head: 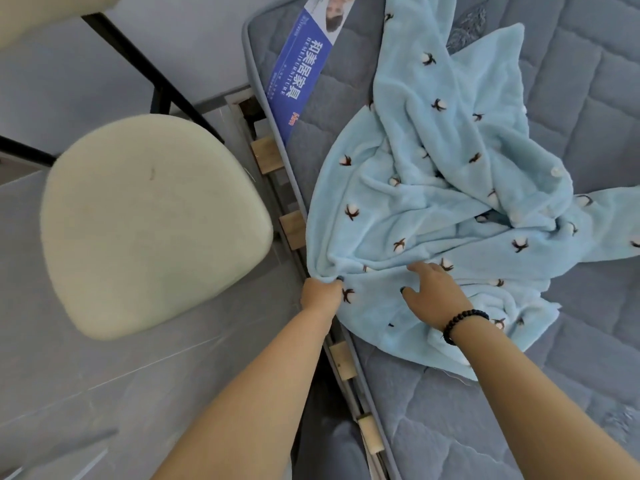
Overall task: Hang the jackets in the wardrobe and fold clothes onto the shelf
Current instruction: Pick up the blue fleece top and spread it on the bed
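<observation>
A light blue fleece garment [433,188] with small brown and white flower prints lies crumpled across the grey quilted mattress [571,91]. My left hand [320,292] grips a bunched corner of the garment at the mattress's left edge. My right hand [433,292], with a dark bead bracelet on the wrist, rests flat on the fabric just to the right, fingers spread. No wardrobe, shelf or hanger is in view.
A cream cushioned chair seat [152,220] on black legs stands on the grey tiled floor [86,393] left of the bed. Wooden slats [294,225] of the bed frame show along the mattress edge. A blue printed label [301,71] lies on the mattress's upper left.
</observation>
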Demonstrator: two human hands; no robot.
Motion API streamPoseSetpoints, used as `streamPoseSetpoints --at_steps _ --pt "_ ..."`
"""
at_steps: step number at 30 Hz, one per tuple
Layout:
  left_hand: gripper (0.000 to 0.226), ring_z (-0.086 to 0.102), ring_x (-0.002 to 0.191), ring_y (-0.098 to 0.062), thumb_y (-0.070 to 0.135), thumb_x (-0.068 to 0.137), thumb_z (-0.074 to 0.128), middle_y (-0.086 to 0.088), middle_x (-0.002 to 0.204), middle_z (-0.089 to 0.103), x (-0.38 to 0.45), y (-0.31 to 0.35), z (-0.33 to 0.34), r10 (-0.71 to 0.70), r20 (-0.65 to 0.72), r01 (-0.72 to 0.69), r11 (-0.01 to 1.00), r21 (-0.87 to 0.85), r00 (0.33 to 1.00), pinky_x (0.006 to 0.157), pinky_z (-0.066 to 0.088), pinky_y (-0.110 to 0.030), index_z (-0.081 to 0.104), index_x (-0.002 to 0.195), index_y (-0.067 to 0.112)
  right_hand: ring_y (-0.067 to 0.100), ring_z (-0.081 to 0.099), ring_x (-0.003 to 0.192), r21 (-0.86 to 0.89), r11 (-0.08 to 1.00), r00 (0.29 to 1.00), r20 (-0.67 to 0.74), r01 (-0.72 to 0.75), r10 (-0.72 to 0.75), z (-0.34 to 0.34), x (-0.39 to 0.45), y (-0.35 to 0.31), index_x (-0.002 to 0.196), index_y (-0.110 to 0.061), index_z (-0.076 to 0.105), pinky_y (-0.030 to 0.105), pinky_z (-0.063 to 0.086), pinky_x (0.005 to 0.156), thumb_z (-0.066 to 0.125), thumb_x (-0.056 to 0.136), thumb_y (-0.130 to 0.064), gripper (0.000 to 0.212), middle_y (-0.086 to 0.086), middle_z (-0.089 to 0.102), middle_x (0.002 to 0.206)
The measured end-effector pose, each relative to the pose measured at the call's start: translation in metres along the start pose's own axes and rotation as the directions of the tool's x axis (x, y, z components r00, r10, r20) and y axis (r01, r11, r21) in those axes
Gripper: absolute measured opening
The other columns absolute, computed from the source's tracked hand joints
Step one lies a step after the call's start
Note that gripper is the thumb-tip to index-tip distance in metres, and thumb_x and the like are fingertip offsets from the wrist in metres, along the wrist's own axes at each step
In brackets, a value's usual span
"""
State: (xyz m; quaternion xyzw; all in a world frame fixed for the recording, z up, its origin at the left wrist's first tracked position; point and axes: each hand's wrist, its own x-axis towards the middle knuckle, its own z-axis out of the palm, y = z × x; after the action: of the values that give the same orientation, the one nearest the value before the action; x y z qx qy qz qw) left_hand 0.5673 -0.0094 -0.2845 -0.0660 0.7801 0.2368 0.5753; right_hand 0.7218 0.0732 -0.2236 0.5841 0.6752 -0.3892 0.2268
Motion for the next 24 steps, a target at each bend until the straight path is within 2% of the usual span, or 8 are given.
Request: streamPoseSetpoints --at_steps 2,4,7,9,12,15,18,24 --pt "0.014 0.063 0.098 -0.024 0.022 0.091 0.062 -0.006 0.103 0.066 -0.003 0.000 -0.003 0.046 0.041 -0.046 0.999 0.009 0.998 0.088 0.055 -0.038 0.062 0.101 0.013 0.027 0.041 0.130 0.003 1.000 1.000 0.014 0.022 -0.022 0.010 -0.002 -0.001 0.148 -0.014 0.025 0.033 0.039 0.100 0.054 0.094 -0.023 0.063 0.010 0.023 0.153" --pt "0.022 0.065 0.095 -0.021 0.025 0.091 0.065 -0.007 0.108 0.069 -0.011 0.006 -0.013 0.062 0.146 -0.051 0.995 -0.083 0.987 0.081 0.056 -0.035 0.064 0.109 0.011 0.032 0.031 0.137 -0.030 0.998 0.999 -0.008 0.054 -0.054 0.018 -0.005 -0.005 0.151 -0.019 0.016 0.038 0.036 0.105 0.060 0.090 -0.026 0.075 0.013 0.007 0.157" --pt "0.022 0.066 0.086 -0.016 0.019 0.094 0.061 -0.003 0.102 0.071 -0.035 0.018 -0.036 0.110 0.311 -0.061 0.985 -0.163 0.944 0.068 0.053 -0.026 0.064 0.115 0.014 0.035 0.001 0.146 -0.189 0.976 0.990 -0.075 0.105 -0.121 0.022 -0.006 -0.019 0.152 -0.023 0.007 0.047 0.016 0.116 0.064 0.084 -0.038 0.090 0.011 -0.009 0.158" --pt "0.021 0.067 0.084 -0.015 0.015 0.096 0.057 -0.002 0.099 0.071 -0.049 0.025 -0.057 0.149 0.366 -0.074 0.975 -0.210 0.919 0.065 0.054 -0.025 0.064 0.116 0.014 0.032 -0.007 0.147 -0.248 0.961 0.991 -0.032 0.120 -0.132 0.020 -0.005 -0.031 0.151 -0.024 0.006 0.052 0.005 0.117 0.063 0.083 -0.044 0.091 0.005 -0.007 0.160" --pt "0.023 0.068 0.092 -0.019 0.011 0.096 0.055 -0.006 0.107 0.072 -0.064 0.035 -0.089 0.232 0.346 -0.112 0.936 -0.333 0.909 0.074 0.056 -0.031 0.064 0.118 0.012 0.025 0.016 0.144 -0.268 0.954 0.990 0.048 0.138 -0.130 0.010 -0.003 -0.052 0.145 -0.022 0.027 0.054 0.002 0.115 0.061 0.083 -0.047 0.075 0.000 0.027 0.152" --pt "0.020 0.067 0.098 -0.019 0.012 0.097 0.054 -0.006 0.108 0.072 -0.082 0.050 -0.118 0.325 0.291 -0.170 0.875 -0.453 0.900 0.082 0.055 -0.032 0.066 0.112 0.011 0.023 0.053 0.113 -0.261 0.926 0.961 0.017 0.272 -0.277 -0.014 -0.005 -0.080 0.115 -0.017 0.055 0.038 0.034 0.102 0.057 0.090 -0.039 0.034 0.002 0.058 0.118" --pt "0.019 0.069 0.095 -0.015 0.016 0.097 0.053 -0.004 0.106 0.074 -0.103 0.061 -0.140 0.402 0.212 -0.233 0.803 -0.548 0.891 0.075 0.055 -0.028 0.068 0.108 0.012 0.022 0.059 0.093 -0.140 0.911 0.922 0.073 0.388 -0.381 -0.039 -0.019 -0.116 0.099 -0.012 0.061 0.028 0.041 0.074 0.054 0.094 -0.031 0.021 0.003 0.064 0.097" --pt "0.032 0.066 0.106 -0.016 0.006 0.098 0.049 -0.002 0.116 0.070 -0.131 0.062 -0.187 0.402 0.034 -0.311 0.757 -0.575 0.915 0.082 0.052 -0.028 0.060 0.125 0.020 0.014 0.061 0.084 0.235 0.863 0.889 -0.003 0.446 -0.459 -0.061 -0.059 -0.173 0.091 -0.019 0.066 0.023 0.046 0.071 0.055 0.095 -0.033 0.018 -0.004 0.068 0.088"
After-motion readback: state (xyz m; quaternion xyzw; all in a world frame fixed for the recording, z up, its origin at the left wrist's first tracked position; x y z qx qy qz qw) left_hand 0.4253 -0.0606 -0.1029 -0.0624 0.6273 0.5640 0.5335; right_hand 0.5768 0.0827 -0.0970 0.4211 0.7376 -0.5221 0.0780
